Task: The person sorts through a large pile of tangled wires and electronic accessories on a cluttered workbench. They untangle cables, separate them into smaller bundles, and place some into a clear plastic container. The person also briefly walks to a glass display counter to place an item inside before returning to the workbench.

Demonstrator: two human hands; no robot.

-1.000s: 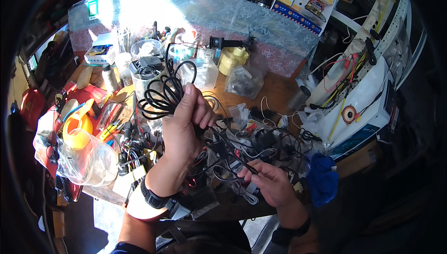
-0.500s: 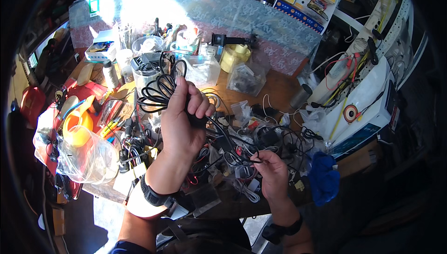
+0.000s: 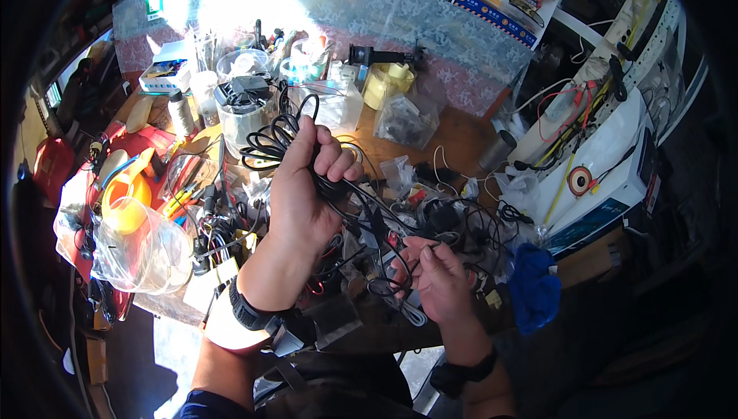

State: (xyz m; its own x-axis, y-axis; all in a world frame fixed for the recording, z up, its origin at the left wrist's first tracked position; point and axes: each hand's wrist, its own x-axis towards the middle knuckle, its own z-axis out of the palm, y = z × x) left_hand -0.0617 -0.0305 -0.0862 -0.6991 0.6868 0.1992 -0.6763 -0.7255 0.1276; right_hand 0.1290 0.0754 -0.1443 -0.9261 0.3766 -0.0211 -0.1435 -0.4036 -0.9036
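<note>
My left hand (image 3: 304, 181) is closed round a bundle of black cable (image 3: 265, 146), whose loops stick out past the thumb to the left. From under that fist, strands of the same cable run down and right over the cluttered bench. Lower right, my right hand (image 3: 438, 277) has its thumb and forefinger on a strand of the cable, its other fingers loosely spread. A slack loop hangs beside those fingers. The cable's ends cannot be made out among the other wires.
Tangled wires and small plastic bags cover the bench around my hands. A clear tub (image 3: 246, 115) of black parts and a yellow container (image 3: 387, 84) stand behind. An orange tape roll (image 3: 127, 200) lies left, a blue cloth (image 3: 536, 288) right, near a white box (image 3: 607, 188).
My left hand and the cable loops have shifted slightly right. My right hand has turned and its fingers have spread from a tighter pinch, with a slack loop now hanging beside them.
</note>
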